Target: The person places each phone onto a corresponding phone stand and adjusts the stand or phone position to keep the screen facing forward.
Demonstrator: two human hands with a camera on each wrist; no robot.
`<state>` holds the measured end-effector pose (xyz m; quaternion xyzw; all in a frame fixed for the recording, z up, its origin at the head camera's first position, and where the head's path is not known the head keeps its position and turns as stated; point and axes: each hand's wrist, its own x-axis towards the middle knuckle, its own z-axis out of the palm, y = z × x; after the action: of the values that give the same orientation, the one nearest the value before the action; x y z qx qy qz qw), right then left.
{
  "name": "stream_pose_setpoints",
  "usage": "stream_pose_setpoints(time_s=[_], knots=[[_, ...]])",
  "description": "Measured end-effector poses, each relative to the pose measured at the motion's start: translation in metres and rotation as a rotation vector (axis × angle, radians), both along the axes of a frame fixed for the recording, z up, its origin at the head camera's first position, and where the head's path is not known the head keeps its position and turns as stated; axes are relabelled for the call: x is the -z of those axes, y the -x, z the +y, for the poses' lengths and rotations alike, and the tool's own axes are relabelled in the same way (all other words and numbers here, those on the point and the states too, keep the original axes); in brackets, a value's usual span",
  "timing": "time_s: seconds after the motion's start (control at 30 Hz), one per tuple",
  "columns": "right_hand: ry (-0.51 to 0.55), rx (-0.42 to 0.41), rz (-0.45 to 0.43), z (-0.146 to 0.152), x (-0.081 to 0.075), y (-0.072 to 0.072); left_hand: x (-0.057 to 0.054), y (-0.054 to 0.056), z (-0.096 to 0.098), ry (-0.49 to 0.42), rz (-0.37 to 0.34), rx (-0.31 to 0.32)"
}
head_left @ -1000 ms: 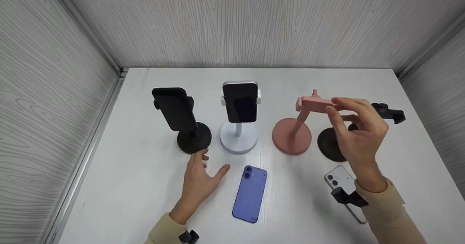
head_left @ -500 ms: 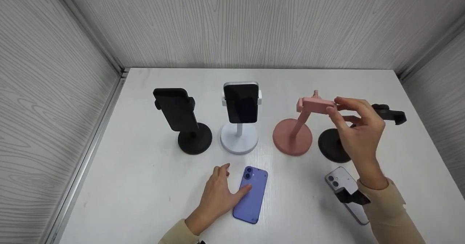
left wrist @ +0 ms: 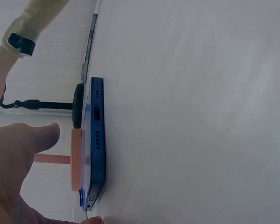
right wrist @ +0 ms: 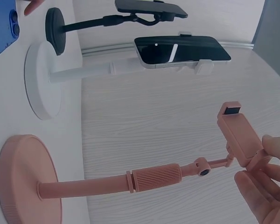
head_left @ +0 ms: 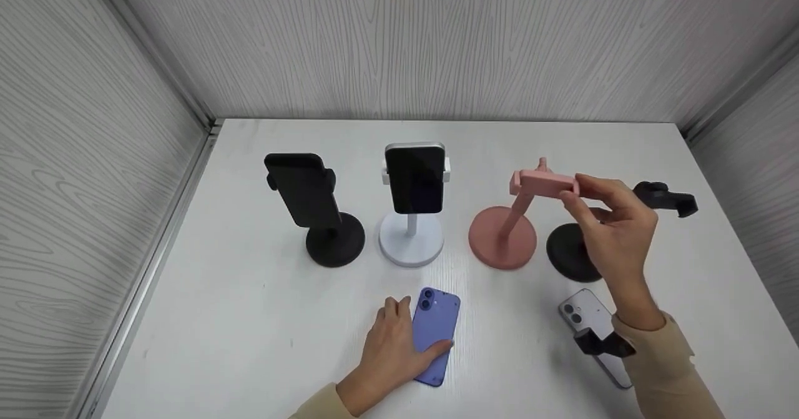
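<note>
My right hand (head_left: pixel 618 238) pinches the right end of the clamp (head_left: pixel 543 183) on the pink phone stand (head_left: pixel 490 238) between thumb and fingers. No phone sits in that clamp; the right wrist view shows its small black pad. My left hand (head_left: pixel 390 350) is at the left side of a blue phone (head_left: pixel 440 313), which lies back up on the table. In the left wrist view the thumb (left wrist: pixel 46 136) hovers above the phone's back, apart from it. A fingertip (left wrist: pixel 95 220) shows low, near the phone's camera end.
A black stand (head_left: pixel 335 247) and a white stand (head_left: pixel 406 244) each carry a phone. Another black stand (head_left: pixel 568 253), without a phone, stands partly behind my right hand. A white phone (head_left: pixel 587 313) lies back up under my right wrist. Walls rise behind and at both sides.
My left hand has moved right and toward me, from beside the left black stand's base to the blue phone. The right hand keeps its place at the pink clamp.
</note>
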<state>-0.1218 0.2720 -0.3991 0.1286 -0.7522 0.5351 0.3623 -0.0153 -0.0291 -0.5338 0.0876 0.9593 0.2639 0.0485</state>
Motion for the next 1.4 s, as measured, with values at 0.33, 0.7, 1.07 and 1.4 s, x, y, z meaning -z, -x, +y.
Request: stream_pose_setpoints(time_s=[0.33, 0.7, 1.07, 1.4], knots=[[0.032, -0.015, -0.043, 0.001, 0.001, -0.003, -0.003, -0.004, 0.016, 0.125, -0.004, 0.018], [0.052, -0.024, -0.052, 0.001, 0.001, -0.002, -0.002, -0.004, 0.023, 0.173, 0.011, 0.021], [0.069, -0.045, -0.043, 0.000, 0.002, -0.002, -0.003, -0.001, 0.021, 0.137, 0.021, 0.024], [0.072, -0.065, -0.046, 0.000, 0.004, 0.000, -0.004, 0.002, 0.018, 0.117, 0.006, 0.009]])
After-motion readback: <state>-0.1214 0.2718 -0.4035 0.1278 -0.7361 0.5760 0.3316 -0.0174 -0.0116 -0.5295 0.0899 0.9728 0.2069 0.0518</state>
